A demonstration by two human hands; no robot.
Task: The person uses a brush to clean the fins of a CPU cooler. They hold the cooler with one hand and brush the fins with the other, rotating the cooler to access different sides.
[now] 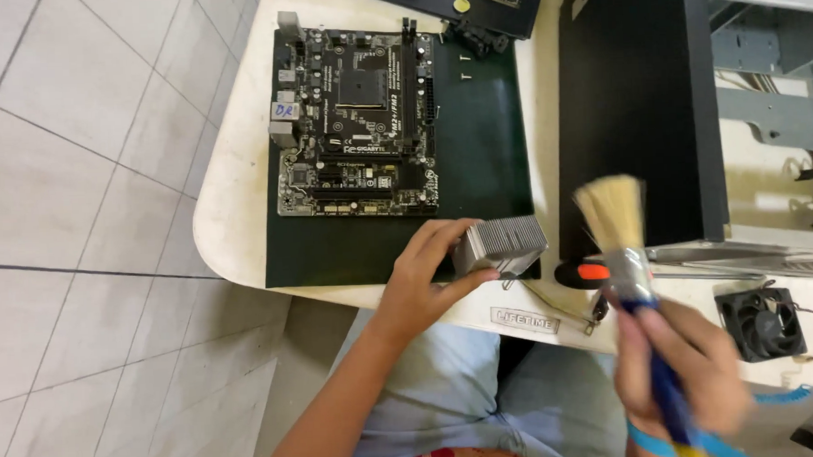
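Observation:
My left hand point(423, 277) grips a finned metal heatsink point(500, 246) at the near edge of a dark mat point(480, 136). My right hand point(677, 359) holds a paintbrush point(618, 226) by its blue handle, its pale bristles pointing up just right of the heatsink. The brush and right hand are blurred. A bare motherboard point(358, 122) lies flat on the mat, further from me than the heatsink.
A black computer case point(641, 112) lies open at the right on a cream table point(230, 199). A small black fan point(761, 322) sits near the table's front right. An orange-handled tool point(581, 273) lies behind the brush. Two screws point(464, 66) rest on the mat. Tiled floor at left.

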